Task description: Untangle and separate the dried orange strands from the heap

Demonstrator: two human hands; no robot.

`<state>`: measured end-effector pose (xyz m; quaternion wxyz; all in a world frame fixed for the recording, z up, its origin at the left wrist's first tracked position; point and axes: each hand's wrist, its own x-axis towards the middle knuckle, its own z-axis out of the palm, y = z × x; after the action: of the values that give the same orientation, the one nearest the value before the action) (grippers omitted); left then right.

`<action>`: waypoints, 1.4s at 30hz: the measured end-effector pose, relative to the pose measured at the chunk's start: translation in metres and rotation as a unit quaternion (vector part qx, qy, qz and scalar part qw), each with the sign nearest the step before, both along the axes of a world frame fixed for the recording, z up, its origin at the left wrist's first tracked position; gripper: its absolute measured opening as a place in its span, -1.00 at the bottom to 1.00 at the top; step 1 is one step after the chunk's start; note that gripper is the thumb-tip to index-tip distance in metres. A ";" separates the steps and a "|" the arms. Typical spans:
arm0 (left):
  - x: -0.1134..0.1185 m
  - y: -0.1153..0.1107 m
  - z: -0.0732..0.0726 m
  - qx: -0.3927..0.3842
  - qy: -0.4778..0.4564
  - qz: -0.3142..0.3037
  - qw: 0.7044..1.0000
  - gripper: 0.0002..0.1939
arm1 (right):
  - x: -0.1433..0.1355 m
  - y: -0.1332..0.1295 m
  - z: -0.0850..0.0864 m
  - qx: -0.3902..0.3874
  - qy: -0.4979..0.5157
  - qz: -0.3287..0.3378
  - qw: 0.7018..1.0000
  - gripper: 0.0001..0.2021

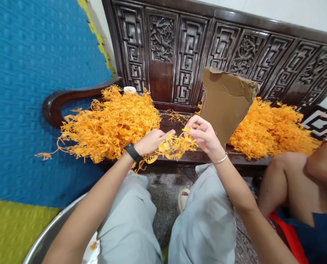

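A sprig of orange, branching plastic-looking foliage (177, 147) hangs between my two hands above the bench edge. My left hand (151, 142), with a black band at the wrist, is closed around one end of it. With thumb and fingers, my right hand (203, 136) pinches the other end; a light bangle circles that wrist. Left of my hands, a large heap of the same orange sprigs (111, 126) lies on the bench. A few thin orange strands (177, 116) rest on the bench behind my right hand.
A cardboard panel (225, 104) stands upright on the dark carved bench (162, 84). Beyond it lies another orange heap (270, 128). A white roll (129, 90) sits behind the left heap. A metal basin (46, 234) is at lower left. Another person's knee (276, 176) is at right.
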<state>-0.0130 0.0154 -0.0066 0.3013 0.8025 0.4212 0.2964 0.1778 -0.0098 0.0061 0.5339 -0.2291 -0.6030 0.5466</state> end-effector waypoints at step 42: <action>0.017 -0.012 0.010 -0.064 -0.219 0.004 0.974 -0.80 | 0.000 0.012 -0.014 0.142 -0.171 -0.138 0.965 -0.69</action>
<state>0.0039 0.0031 0.0031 0.4357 0.6954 0.3659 0.4390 0.1778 0.0019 -0.0080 0.5199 -0.3223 -0.7195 0.3289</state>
